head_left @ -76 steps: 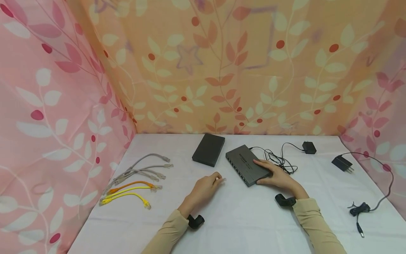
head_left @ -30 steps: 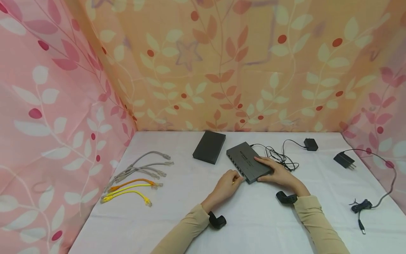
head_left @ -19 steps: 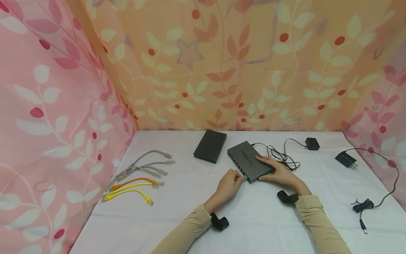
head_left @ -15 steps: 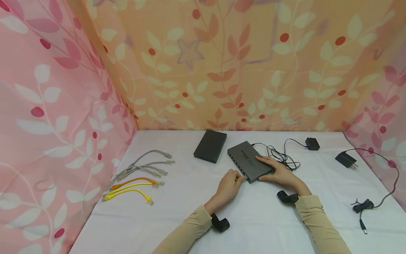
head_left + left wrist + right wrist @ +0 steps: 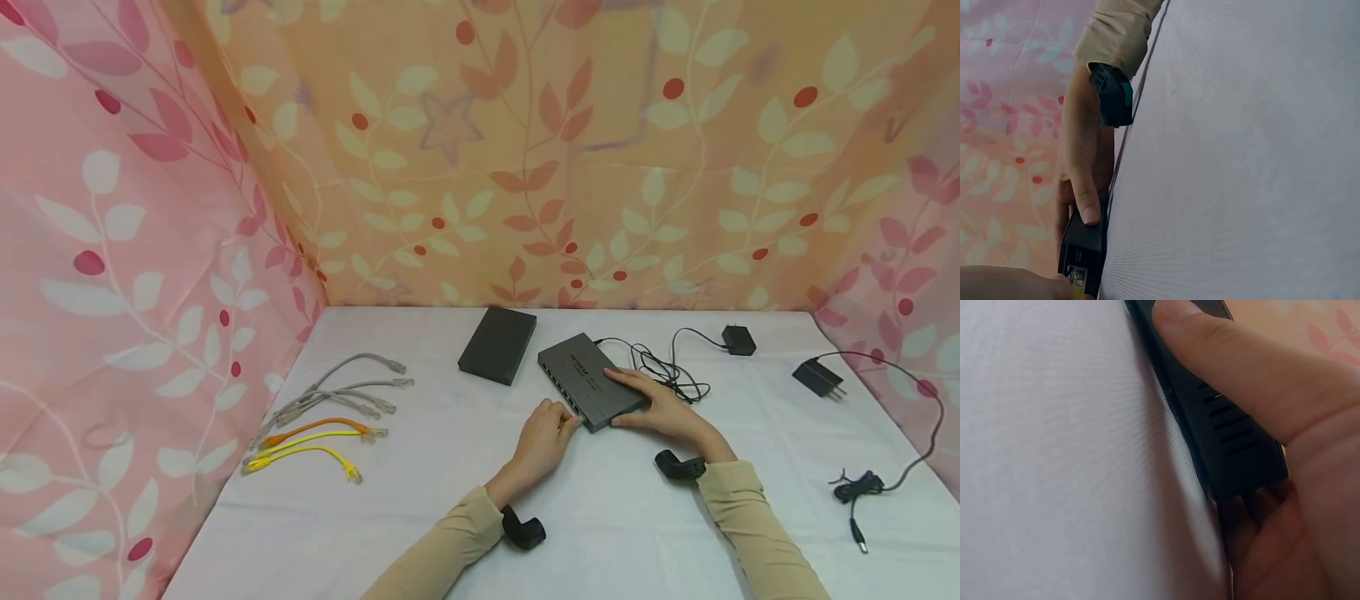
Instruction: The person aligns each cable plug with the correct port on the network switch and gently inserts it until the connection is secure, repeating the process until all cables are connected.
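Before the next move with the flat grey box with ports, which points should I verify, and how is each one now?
1. Flat grey box gripped by the right hand: ok.
2. Yellow cable with clear plug pinched by the left hand, at the port side: ok.
3. Plug fully seated in its port: cannot tell, fingers cover much of it.
4. Thin black cord reaching the box's far edge: ok.
5. Square black power adapter in an outlet: not ok, it lies on the white cloth.
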A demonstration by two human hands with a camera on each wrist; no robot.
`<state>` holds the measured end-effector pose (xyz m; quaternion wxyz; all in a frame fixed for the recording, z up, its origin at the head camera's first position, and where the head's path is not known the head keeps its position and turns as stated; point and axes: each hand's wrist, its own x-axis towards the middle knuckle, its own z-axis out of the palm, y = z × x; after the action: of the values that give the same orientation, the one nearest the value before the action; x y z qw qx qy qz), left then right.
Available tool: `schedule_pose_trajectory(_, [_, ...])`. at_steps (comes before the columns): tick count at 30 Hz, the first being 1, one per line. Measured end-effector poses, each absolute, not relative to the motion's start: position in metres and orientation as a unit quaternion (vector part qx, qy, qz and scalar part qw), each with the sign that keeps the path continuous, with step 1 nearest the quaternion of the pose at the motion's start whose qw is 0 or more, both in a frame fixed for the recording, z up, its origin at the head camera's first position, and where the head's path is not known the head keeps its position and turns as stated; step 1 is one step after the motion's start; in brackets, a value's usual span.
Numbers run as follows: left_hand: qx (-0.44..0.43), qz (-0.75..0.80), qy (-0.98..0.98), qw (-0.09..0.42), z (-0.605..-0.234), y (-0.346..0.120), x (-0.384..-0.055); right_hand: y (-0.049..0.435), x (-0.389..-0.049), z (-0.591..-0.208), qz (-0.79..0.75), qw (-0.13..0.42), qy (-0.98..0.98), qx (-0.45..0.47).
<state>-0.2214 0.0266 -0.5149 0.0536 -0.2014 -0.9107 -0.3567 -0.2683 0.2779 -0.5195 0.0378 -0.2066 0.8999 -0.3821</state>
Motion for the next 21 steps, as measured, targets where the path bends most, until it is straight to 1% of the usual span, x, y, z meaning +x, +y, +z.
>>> schedule_pose_trajectory(13, [-0.204, -0.348, -0.913, 0.065, -0.516, 0.0323, -0.2243, 0.2785, -0.2695, -0.52, -0.387, 0.047, 0.897, -0.207])
schedule_pose_trajectory(21, [-0.197, -0.362, -0.911, 0.034, -0.5153, 0.0354, -0.2287, 0.2782, -0.2691, -0.5188, -0.393, 0.048, 0.893, -0.214])
